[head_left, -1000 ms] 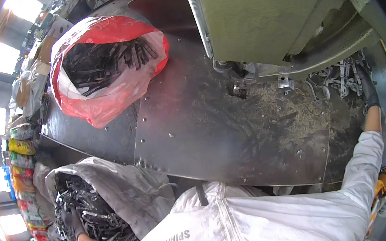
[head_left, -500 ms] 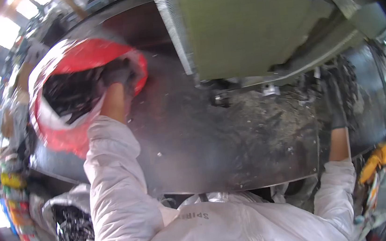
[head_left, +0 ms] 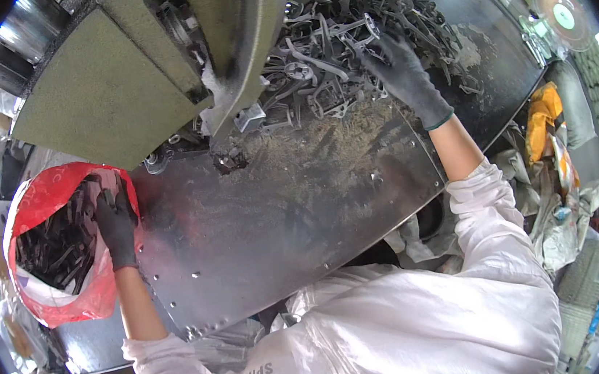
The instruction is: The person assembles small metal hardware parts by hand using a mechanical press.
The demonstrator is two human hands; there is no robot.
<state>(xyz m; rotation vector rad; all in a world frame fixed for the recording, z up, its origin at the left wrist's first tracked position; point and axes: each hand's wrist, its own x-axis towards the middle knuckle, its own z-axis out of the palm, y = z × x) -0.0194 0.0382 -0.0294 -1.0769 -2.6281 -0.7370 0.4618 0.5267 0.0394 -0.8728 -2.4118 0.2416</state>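
The green machine point(head_left: 100, 98) overhangs the far side of the sheet-metal table point(head_left: 281, 218), and the two gloved hands reach to opposite sides of it. Left of the green machine and nearer the wearer, the left hand point(head_left: 115, 224) is inside the mouth of the red-and-white plastic bag point(head_left: 27, 201), at its right edge. Its fingertips merge with the dark strip-like pieces point(head_left: 57, 242) there, so I cannot tell whether they are closed on one. To the right of the green machine, the right hand point(head_left: 405, 77) lies on the heap of grey bracket-like metal parts point(head_left: 323, 67). Its fingers reach forward among them; whether they grip a part is not clear.

The parts look tangled, so lifting one by a free end, rather than pulling from the middle, would probably keep its neighbours from snagging. In the bag, a pinch on one strip at a time seems best, with the wrist held off the soft rim so that it does not fold inward. The small metal block point(head_left: 250, 118) at the green machine's lower right edge is close to the heap; fingers and sleeves are better kept clear of it.
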